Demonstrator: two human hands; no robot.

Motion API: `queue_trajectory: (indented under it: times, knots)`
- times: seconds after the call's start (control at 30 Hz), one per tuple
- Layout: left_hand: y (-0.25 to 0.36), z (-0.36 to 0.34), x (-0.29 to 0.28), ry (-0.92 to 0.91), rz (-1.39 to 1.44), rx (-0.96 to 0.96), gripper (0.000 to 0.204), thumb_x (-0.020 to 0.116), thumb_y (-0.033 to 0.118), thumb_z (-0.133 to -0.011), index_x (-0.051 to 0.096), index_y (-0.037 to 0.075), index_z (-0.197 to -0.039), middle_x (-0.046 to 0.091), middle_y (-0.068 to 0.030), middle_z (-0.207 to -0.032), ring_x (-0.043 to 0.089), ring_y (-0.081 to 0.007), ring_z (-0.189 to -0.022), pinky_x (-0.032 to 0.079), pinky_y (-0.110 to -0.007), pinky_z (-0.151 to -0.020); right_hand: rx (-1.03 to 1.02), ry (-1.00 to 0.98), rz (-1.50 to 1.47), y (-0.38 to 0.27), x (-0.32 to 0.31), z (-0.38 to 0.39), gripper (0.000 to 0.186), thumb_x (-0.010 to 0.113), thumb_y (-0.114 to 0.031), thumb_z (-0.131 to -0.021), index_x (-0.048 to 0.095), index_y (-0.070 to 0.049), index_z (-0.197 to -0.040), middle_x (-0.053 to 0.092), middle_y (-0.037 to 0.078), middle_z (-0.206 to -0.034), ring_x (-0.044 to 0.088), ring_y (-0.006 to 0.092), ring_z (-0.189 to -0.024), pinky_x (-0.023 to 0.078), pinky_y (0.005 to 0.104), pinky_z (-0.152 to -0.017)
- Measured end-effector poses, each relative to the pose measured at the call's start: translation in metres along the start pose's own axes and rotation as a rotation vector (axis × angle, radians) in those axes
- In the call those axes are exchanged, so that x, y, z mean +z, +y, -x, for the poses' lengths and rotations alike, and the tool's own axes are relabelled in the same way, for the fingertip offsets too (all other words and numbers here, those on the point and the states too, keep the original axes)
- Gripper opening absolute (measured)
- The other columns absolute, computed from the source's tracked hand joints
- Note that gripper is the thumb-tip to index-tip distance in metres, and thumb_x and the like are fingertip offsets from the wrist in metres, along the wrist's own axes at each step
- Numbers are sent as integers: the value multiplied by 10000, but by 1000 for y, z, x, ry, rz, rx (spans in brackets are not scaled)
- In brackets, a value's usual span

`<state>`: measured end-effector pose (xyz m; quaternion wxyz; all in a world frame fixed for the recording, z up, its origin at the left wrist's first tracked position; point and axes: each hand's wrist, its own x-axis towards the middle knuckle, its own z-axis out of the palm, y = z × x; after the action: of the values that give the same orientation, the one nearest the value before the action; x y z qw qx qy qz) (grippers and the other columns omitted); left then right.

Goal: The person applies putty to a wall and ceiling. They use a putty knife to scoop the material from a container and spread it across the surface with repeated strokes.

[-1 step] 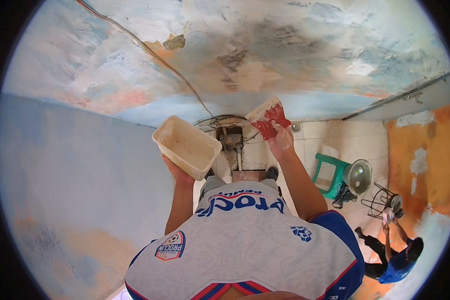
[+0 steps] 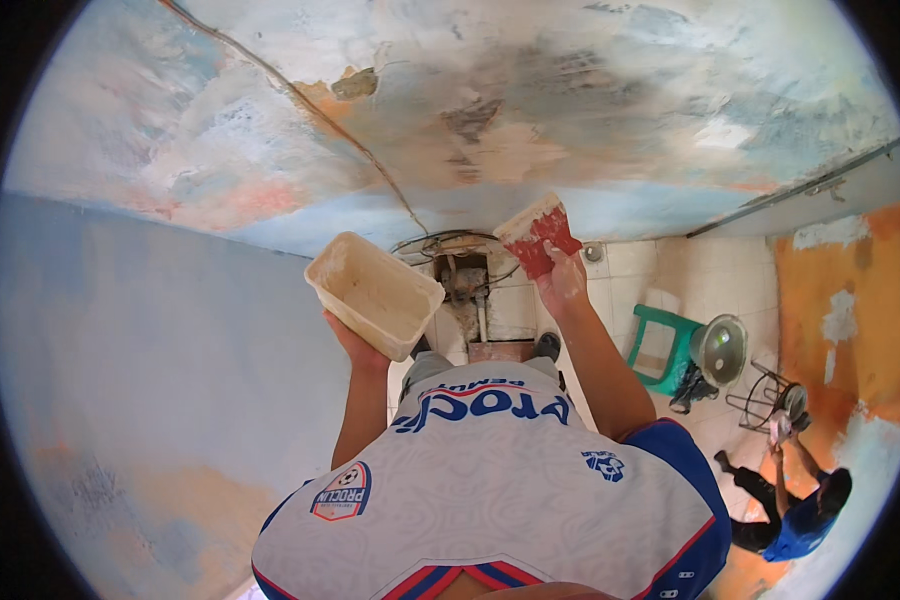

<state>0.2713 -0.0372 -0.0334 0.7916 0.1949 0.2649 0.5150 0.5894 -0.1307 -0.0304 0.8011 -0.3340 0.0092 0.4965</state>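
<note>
My left hand (image 2: 357, 342) is closed around the lower left side of a cream rectangular plastic tub (image 2: 375, 300). The tub is tilted, and a thin pale residue coats its inside. In front and to the right, my right hand (image 2: 564, 280) grips a red putty spreader (image 2: 536, 240) with its wide edge pointing up and left. Whitish putty is smeared over that edge and over my fingers. The spreader is held apart from the tub, before the patchy painted wall (image 2: 530, 130); whether it touches the wall, I cannot tell.
A cable (image 2: 300, 98) runs down the wall to a floor pit with pipes (image 2: 462, 280) near my feet. To the right are a green plastic stool (image 2: 650, 380), a metal basin (image 2: 720, 352) and a black metal stand (image 2: 760, 400). Another person (image 2: 805, 525) works at the lower right.
</note>
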Motion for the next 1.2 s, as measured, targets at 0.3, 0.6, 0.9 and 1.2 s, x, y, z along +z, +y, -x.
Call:
queue_trajectory:
  times: [0.3,0.6,0.9,1.2]
  knots:
    - [153,-66,-90,-113,-99,-28,870,436,763,-916,318,177,-1549,426,-64,-1533,446,-299,-1377,415,-490,-1127,-78,333,-31,162,30,-25,337,415,-120,-1059,448,-120,-1395,622,106,-1266,654,254,-1078,564,417,-776]
    - [262,-99,-121,-173,-92,-120,845,447,754,-919,334,183,-1532,445,-51,-1508,472,-289,-1349,448,-481,-1099,-229,333,-204,213,87,-19,413,470,-61,-1009,455,-55,-1422,576,132,-1320,638,260,-1065,561,426,-826]
    - [242,-119,-129,-231,144,-205,807,471,717,-928,342,199,-1535,438,-52,-1527,461,-308,-1369,418,-521,-1127,-566,174,-38,148,193,8,331,567,-37,-967,538,19,-1292,654,144,-1208,679,251,-1021,582,392,-875]
    - [210,-108,-100,-242,246,-199,767,407,703,-960,358,200,-1537,442,-57,-1528,457,-311,-1378,405,-523,-1129,-629,21,-9,89,235,33,327,565,-71,-974,531,17,-1287,654,133,-1164,664,251,-979,560,388,-807]
